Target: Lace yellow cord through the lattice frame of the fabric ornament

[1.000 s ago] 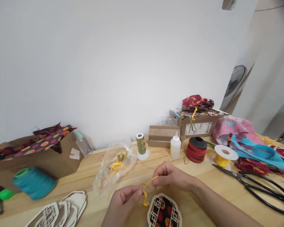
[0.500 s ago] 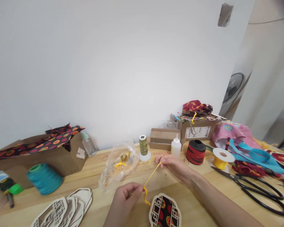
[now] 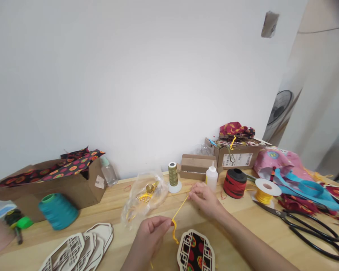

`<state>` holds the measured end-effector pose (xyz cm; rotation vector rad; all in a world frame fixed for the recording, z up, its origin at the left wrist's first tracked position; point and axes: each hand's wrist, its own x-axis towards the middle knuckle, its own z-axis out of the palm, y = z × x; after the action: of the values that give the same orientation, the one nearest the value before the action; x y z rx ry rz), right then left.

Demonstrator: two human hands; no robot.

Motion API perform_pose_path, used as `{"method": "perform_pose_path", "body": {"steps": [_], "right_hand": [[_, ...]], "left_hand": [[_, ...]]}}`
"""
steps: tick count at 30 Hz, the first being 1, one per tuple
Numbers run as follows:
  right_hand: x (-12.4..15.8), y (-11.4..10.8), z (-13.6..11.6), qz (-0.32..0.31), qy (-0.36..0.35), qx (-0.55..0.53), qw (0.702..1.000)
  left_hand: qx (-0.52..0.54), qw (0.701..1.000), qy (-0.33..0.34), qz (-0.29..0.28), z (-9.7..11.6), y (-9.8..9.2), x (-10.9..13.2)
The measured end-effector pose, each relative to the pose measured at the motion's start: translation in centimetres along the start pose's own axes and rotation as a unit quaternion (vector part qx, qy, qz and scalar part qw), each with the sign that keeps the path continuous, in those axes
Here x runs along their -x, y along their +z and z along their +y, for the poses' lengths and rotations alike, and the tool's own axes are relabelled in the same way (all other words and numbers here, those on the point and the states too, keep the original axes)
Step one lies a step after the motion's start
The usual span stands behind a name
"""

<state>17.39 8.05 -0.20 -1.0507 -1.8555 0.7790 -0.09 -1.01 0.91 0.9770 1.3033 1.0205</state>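
Note:
Between my two hands a yellow cord point(image 3: 181, 207) runs taut on a slant. My left hand point(image 3: 154, 234) pinches its lower part, and a thicker, knotted-looking length of it hangs below those fingertips. The cord's upper end is pinched in my right hand point(image 3: 202, 197), higher and to the right, near the white squeeze bottle point(image 3: 211, 177). Just below the hands lies a wooden lattice frame point(image 3: 197, 251) backed with black fabric in a red and orange print; the picture's lower edge cuts it off.
Black-handled scissors point(image 3: 307, 229) and a yellow cord spool point(image 3: 267, 190) lie at right, beside a red-and-black spool point(image 3: 235, 183). Bare wooden frames point(image 3: 81, 246) are stacked at left near a teal thread cone point(image 3: 58, 211). A plastic bag point(image 3: 144, 195) and cardboard box point(image 3: 93, 188) stand behind.
My right hand has turned slightly and its fingers have closed in more around the cord's end. My left hand keeps its pinch. The view has shifted slightly.

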Motion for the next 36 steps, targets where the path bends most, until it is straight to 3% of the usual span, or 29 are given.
{"method": "perform_pose_path", "body": {"steps": [4,10,17,24,29,36], "right_hand": [[0.3,0.1,0.1,0.012,-0.017,0.064,0.998],[0.4,0.0,0.1,0.011,-0.025,0.106,0.994],[0.3,-0.8,0.0,0.015,-0.017,0.119,0.993],[1.3,0.5,-1.8,-0.103,-0.031,0.032,0.994],[2.6,2.2,-2.8,-0.207,-0.022,-0.087,0.974],[2.0,1.9,-2.7,-0.106,-0.072,-0.018,0.992]], "left_hand": [[-0.014,0.999,0.016,0.032,-0.2,0.1,-0.3],[-0.081,0.995,0.051,0.003,-0.6,-0.1,-0.7],[-0.142,0.984,0.107,0.012,-0.8,-0.3,-0.5],[-0.11,0.987,0.106,0.043,-0.5,-0.2,-0.6],[-0.092,0.99,0.108,0.006,-0.7,-0.2,-0.9],[-0.085,0.991,0.106,-0.001,-0.6,0.2,-0.8]]}}
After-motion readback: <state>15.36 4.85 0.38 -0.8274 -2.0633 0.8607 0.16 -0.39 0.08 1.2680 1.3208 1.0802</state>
